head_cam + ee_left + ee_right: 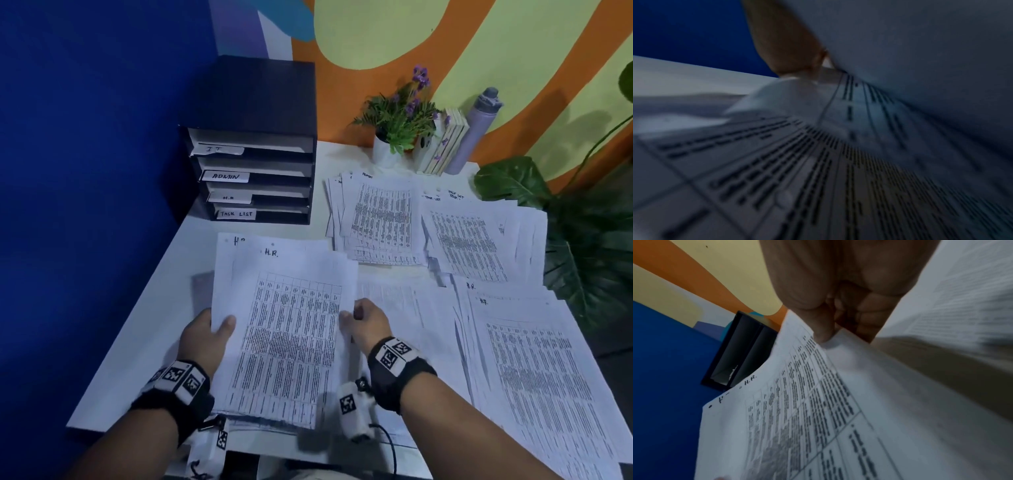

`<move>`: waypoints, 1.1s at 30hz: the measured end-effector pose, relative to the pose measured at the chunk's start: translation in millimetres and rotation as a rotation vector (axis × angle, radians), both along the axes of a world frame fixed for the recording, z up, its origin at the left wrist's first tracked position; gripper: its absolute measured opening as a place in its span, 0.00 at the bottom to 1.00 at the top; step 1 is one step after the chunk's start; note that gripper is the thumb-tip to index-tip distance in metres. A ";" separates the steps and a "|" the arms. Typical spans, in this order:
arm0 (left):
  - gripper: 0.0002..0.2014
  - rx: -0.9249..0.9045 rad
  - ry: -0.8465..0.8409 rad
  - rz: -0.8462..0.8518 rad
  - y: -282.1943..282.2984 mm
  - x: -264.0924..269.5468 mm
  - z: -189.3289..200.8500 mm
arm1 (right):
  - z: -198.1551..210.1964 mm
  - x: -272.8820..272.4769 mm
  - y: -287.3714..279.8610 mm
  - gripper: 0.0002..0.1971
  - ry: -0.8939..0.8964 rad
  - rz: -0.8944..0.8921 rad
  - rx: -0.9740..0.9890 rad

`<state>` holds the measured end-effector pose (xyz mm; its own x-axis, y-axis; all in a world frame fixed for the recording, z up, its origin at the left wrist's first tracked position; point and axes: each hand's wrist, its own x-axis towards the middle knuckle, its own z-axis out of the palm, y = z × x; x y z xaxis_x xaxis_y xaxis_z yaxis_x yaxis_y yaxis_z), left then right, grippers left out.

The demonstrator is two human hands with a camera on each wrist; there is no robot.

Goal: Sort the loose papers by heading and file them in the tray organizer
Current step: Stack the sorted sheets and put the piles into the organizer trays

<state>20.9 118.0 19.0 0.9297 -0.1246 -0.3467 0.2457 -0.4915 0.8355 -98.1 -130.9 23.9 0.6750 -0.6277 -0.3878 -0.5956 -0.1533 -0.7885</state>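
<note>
A stack of printed sheets headed "H.R." [287, 329] is held over the near left of the white table [150, 329]. My left hand [209, 337] grips its left edge, thumb on top. My right hand [364, 322] pinches its right edge, thumb on the top sheet [797, 402] and fingers curled beneath. The black tray organizer [260, 144] stands at the back left, its slots labelled IT, ADMIN, H.R. and TASK LIST. The left wrist view shows the left thumb [785, 48] against blurred printed sheets [818, 178].
Other piles lie on the table: one headed ADMIN [380, 219], one headed TASK LIST [469, 240], more H.R. sheets [534, 370] at the right. A potted purple plant [400, 120], books [445, 144] and a grey bottle [476, 130] stand at the back. Large leaves [589, 240] overhang the right edge.
</note>
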 end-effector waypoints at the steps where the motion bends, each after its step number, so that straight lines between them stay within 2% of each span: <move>1: 0.06 0.001 -0.001 0.002 1.3 0.2 -1.7 | -2.4 0.2 -2.1 0.10 0.009 -0.015 -0.019; 8: 0.04 0.005 -0.024 0.048 10.3 1.0 -5.3 | -8.0 -8.6 -17.9 0.15 0.043 -0.101 -0.091; 13: 0.06 -0.060 -0.006 0.079 9.9 -1.3 0.2 | -12.4 -13.4 -13.3 0.11 0.003 -0.092 0.079; 18: 0.19 -0.102 0.163 -0.081 -9.3 -16.9 -4.5 | -14.4 -8.0 -6.9 0.08 -0.034 -0.187 0.145; 20: 0.10 -0.154 0.238 -0.140 -19.7 -22.5 -1.5 | -14.1 -8.3 -7.7 0.04 -0.036 -0.183 0.162; 21: 0.09 -0.160 0.247 -0.161 -23.8 -24.2 0.7 | -13.2 -9.7 -9.3 0.07 -0.010 -0.164 0.163; 22: 0.12 -0.127 0.243 -0.182 -26.6 -24.0 1.2 | -15.3 -11.7 -12.3 0.11 -0.005 -0.147 0.153; 23: 0.16 -0.042 0.212 -0.196 -26.9 -22.5 0.6 | -16.4 -13.2 -14.9 0.09 0.013 -0.135 0.125; 25: 0.20 0.234 0.035 -0.249 -23.1 -16.1 -5.2 | -16.4 -16.3 -18.6 0.07 0.058 -0.120 0.029; 27: 0.20 0.556 -0.078 -0.329 -12.3 -10.5 -11.8 | -17.5 -19.7 -20.9 0.17 0.159 -0.124 -0.048; 28: 0.28 0.680 -0.069 -0.353 -6.7 -9.8 -15.3 | -17.0 -21.0 -21.0 0.21 0.184 -0.123 -0.069; 30: 0.41 0.751 -0.045 -0.342 0.4 -8.9 -21.3 | -19.0 -22.3 -21.4 0.23 0.206 -0.128 -0.074; 33: 0.50 0.723 -0.011 -0.272 5.2 -3.3 -26.1 | -22.4 -24.3 -19.4 0.24 0.200 -0.132 -0.055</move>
<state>17.6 123.2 -7.0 0.9025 -0.0954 -0.4200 0.0317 -0.9578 0.2856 -122.4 -150.3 1.4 0.4987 -0.7292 -0.4686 -0.7569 -0.1030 -0.6453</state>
